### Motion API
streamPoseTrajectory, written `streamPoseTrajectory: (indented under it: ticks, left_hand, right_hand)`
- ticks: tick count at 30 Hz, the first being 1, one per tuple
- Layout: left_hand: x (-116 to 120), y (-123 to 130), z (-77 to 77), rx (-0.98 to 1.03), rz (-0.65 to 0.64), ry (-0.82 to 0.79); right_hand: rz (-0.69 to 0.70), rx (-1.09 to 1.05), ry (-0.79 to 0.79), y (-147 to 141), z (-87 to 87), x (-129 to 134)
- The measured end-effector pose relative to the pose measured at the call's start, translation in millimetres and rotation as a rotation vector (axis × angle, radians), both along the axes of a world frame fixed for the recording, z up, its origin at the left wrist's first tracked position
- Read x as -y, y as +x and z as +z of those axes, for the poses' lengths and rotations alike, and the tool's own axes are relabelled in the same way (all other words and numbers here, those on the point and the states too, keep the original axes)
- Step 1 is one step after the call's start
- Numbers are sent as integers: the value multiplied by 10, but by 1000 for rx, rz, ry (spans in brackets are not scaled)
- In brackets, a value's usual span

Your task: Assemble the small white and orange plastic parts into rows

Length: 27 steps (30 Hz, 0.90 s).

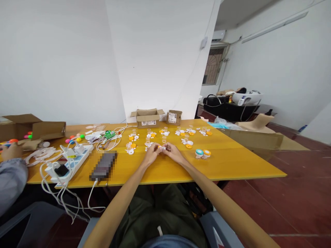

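Note:
My left hand (pixel 152 154) and my right hand (pixel 173 153) meet above the table, fingers closed in a pinch. Between their fingertips is a small white plastic part (pixel 163 148) with dark marks and a bit of orange beside it; its exact kind is too small to make out. Just beyond the hands stands a clear cup (pixel 164 139). Around it lie several clusters of white and orange pieces, such as an orange ring (pixel 189 146) and a white disc (pixel 131 151). To the right of my hands are two small clear jars, one with a teal lid (pixel 199 152), the other with an orange lid (pixel 206 152).
A phone (pixel 103 166) and a power strip (pixel 74 165) with tangled white cables occupy the left side. Two cardboard boxes, one open (pixel 148 119) and one smaller (pixel 174 117), stand against the wall. Another person's hand (pixel 12 151) is at far left, near colourful balls.

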State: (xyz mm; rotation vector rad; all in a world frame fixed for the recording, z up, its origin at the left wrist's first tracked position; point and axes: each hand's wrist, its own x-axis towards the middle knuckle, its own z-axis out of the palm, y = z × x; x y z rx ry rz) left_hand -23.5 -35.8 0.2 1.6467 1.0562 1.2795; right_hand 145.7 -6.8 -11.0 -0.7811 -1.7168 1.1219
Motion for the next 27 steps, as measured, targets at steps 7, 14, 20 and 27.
streamPoseTrajectory:
  ticks: [7, 14, 20, 27]
  left_hand:
    - [-20, -6, -28, 0, -24, -16]
    - [-12, -5, -13, -6, -58, -14]
    - [-20, 4, -12, 2, -69, -29]
    - [-30, -6, -20, -5, -60, -49]
  right_hand:
    - [30, 5, 12, 8, 57, 44]
    - [31, -29, -29, 2, 56, 51]
    - [38, -48, -43, 16, 68, 61]
    - [31, -66, -34, 18, 68, 77]
